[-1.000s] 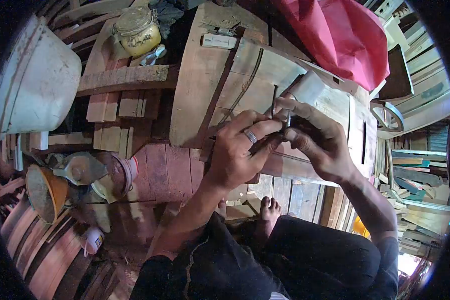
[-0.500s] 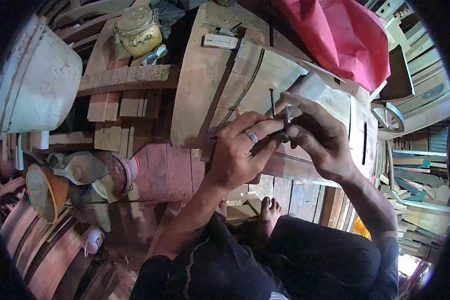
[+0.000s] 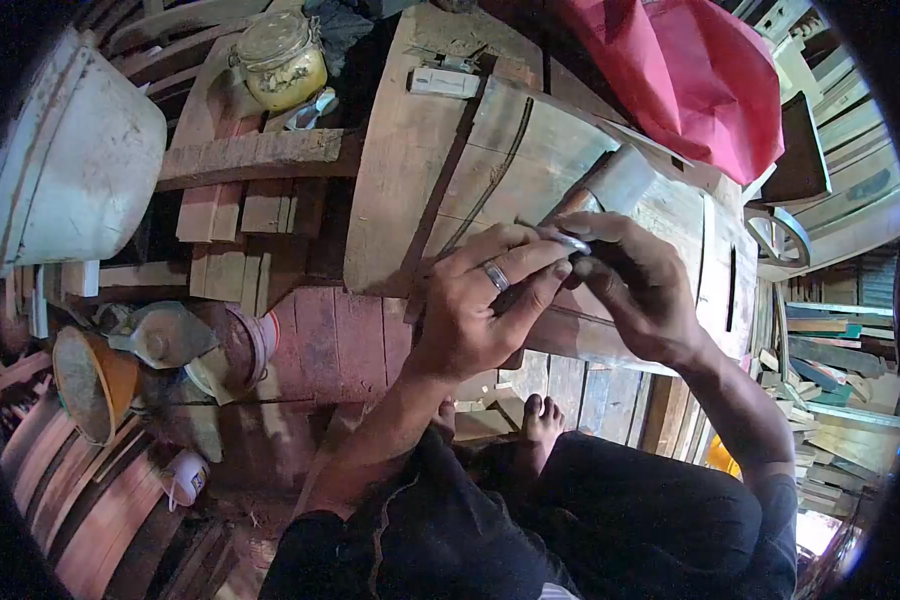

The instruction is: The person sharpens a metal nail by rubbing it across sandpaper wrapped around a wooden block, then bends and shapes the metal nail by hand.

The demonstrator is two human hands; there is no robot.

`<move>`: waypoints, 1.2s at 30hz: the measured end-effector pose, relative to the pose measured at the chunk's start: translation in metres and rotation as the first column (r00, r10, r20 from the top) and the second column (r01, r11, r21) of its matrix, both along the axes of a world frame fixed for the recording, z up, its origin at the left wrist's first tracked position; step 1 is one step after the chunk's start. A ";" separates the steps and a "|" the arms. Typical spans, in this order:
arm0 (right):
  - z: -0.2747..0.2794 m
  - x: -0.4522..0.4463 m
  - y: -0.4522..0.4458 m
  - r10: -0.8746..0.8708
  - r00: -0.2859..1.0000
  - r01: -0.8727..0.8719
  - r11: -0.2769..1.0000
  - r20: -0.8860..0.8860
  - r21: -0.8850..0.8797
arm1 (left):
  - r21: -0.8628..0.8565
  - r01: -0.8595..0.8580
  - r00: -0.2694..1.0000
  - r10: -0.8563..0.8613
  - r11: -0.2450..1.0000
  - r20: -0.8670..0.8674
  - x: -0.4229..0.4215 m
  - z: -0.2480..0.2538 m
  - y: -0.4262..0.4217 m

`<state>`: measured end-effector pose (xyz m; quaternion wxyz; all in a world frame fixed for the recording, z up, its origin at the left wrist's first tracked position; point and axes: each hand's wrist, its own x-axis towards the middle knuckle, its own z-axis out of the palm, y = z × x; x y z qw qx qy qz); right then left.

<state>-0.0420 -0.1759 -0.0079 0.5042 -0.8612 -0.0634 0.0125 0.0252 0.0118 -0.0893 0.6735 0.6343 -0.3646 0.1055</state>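
My left hand (image 3: 485, 295), with a ring on one finger, pinches one side of a small shiny metal piece (image 3: 572, 242). On the other side my right hand (image 3: 635, 285) has its thumb and fingertips closed on the same piece. The fingertips of both hands meet and hide most of it. Just behind them a grey cylindrical object (image 3: 618, 180) lies on the wooden workbench (image 3: 395, 200).
A small white box (image 3: 444, 82) lies on the bench, and red cloth (image 3: 685, 85) covers its back right. To the left are a glass jar (image 3: 288, 75), a white tub (image 3: 85, 160) and an orange funnel (image 3: 95, 385). Wood pieces are stacked at the right.
The long thin nail-like rod that stood upright between my fingers no longer shows upright. The shiny piece has tilted flatter, and my fingertips have shifted slightly around it.
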 end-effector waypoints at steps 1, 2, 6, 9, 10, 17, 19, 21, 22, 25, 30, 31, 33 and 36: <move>0.000 0.000 -0.001 0.000 1.000 0.000 1.000 -0.001 -0.001 | -0.032 0.001 1.000 -0.001 0.999 -0.009 0.000 0.000 -0.001; -0.001 0.000 -0.002 -0.059 0.998 0.058 0.991 0.009 0.121 | -0.033 0.001 1.000 -0.001 0.999 -0.010 -0.001 0.000 -0.001; 0.013 0.000 -0.007 -0.115 0.993 0.117 0.985 -0.020 0.130 | -0.052 -0.038 0.995 0.033 0.998 -0.096 -0.002 0.002 0.000; 0.019 0.000 -0.003 -0.090 0.994 0.093 0.995 -0.065 0.038 | -0.028 -0.046 0.997 0.045 0.999 -0.060 -0.002 -0.003 -0.002; 0.019 -0.001 -0.003 -0.092 0.991 0.095 0.995 -0.102 0.031 | -0.025 -0.025 0.999 0.024 0.999 -0.048 -0.002 -0.004 -0.002; 0.016 0.000 0.000 -0.107 0.977 0.117 0.992 -0.185 0.047 | -0.012 -0.008 0.996 0.007 1.000 -0.088 -0.003 -0.005 -0.002; 0.013 0.000 -0.001 -0.109 0.979 0.118 0.992 -0.173 0.042 | -0.025 -0.029 0.999 0.028 0.999 -0.044 -0.002 -0.008 -0.003; 0.010 0.001 -0.005 -0.082 0.988 0.093 0.992 -0.134 0.082 | -0.028 -0.023 0.999 0.022 0.999 -0.031 -0.001 -0.008 -0.004; 0.010 0.002 -0.006 -0.081 0.988 0.093 0.992 -0.134 0.081 | -0.032 -0.018 1.000 0.017 0.999 -0.019 -0.001 -0.008 -0.004; 0.010 0.003 -0.008 -0.050 0.987 0.071 0.988 -0.151 0.137 | 0.000 0.011 0.999 -0.011 1.000 -0.041 -0.001 -0.005 0.000; 0.014 0.003 -0.003 -0.068 0.954 0.142 0.960 -0.292 0.241 | -0.028 0.015 0.998 -0.017 0.999 -0.056 -0.004 -0.002 -0.004; 0.014 0.003 -0.003 -0.068 0.954 0.143 0.960 -0.292 0.241 | -0.034 0.011 0.999 -0.013 0.999 -0.053 -0.003 -0.003 -0.004; 0.014 0.004 -0.003 -0.083 0.944 0.165 0.957 -0.320 0.238 | -0.030 0.007 0.999 -0.008 1.000 -0.044 -0.002 -0.005 -0.004; 0.013 0.003 -0.005 -0.101 0.921 0.190 0.959 -0.377 0.208 | -0.028 0.002 0.999 -0.003 1.000 -0.043 -0.002 -0.004 -0.003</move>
